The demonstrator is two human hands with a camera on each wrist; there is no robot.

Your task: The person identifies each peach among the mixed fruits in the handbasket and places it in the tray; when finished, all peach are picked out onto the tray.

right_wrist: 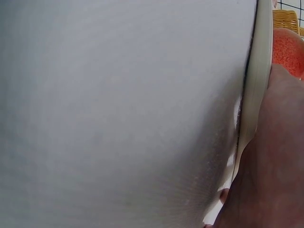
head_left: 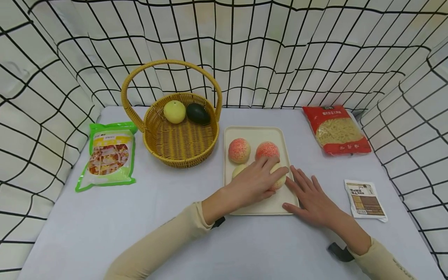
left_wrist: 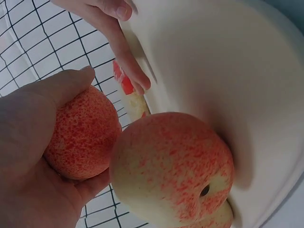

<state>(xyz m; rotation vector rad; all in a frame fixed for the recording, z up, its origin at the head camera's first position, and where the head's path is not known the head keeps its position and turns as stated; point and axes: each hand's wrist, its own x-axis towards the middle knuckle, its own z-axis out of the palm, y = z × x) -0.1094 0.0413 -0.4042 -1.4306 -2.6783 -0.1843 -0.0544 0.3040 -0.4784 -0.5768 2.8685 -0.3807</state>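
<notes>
On a cream tray (head_left: 259, 206), my left hand (head_left: 257, 179) curls its fingers round a peach (left_wrist: 83, 135) with red speckled skin. Its pale yellow side (head_left: 279, 178) shows under the fingers in the head view. Two pinkish peaches, one at the left (head_left: 239, 150) and one at the right (head_left: 267, 149), sit at the tray's far side. A fourth peach (head_left: 238, 170) is partly hidden behind the left hand. My right hand (head_left: 311, 198) lies at the tray's right edge, fingers extended and spread, fingertips at the rim.
A wicker basket (head_left: 178, 160) with a tall handle holds a yellow-green fruit (head_left: 174, 112) and a dark avocado (head_left: 198, 113). Bags stand around: a green-edged one (head_left: 109, 155) left, a red one (head_left: 337, 130) far right, a small white-brown packet (head_left: 365, 200) right. Black netting (head_left: 231, 50) encloses the table.
</notes>
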